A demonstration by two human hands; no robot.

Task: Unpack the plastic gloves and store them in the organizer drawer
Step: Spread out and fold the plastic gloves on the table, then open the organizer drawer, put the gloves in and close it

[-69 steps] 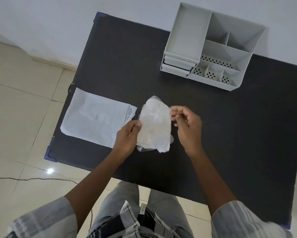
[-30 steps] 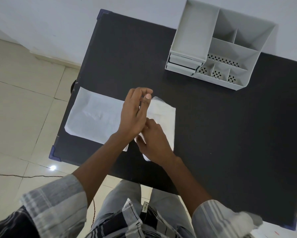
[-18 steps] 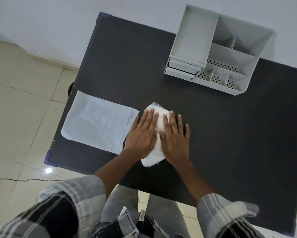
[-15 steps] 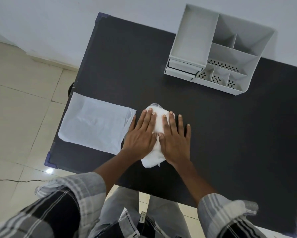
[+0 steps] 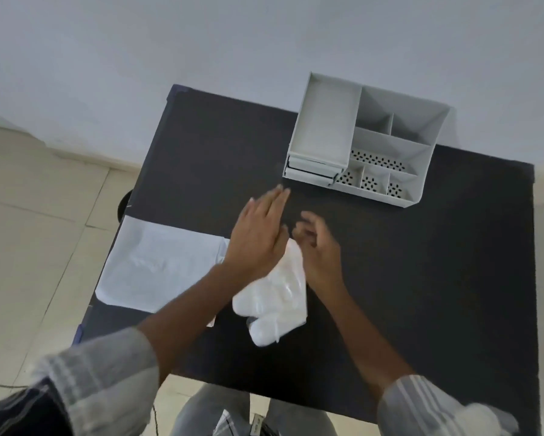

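Note:
A flattened stack of white plastic gloves (image 5: 274, 298) lies on the black table (image 5: 421, 278), fingertips pointing toward me. My left hand (image 5: 258, 236) hovers flat over the stack's far end, fingers straight and together, holding nothing. My right hand (image 5: 319, 250) is right beside it, its fingers curled around the gloves' far edge. The grey organizer (image 5: 324, 127) stands at the table's back, with its two small drawers (image 5: 311, 170) shut at the front left. The hands hide the far part of the gloves.
The emptied translucent plastic bag (image 5: 157, 262) lies flat at the table's left edge, partly under my left forearm. The organizer has several open compartments with perforated floors (image 5: 376, 160). Tiled floor (image 5: 28, 247) lies beyond the left edge.
Both palms were pressing the gloves flat. Now my left hand has lifted and slid forward, and my right hand's fingers have curled at the gloves' far end. The camera view has shifted upward.

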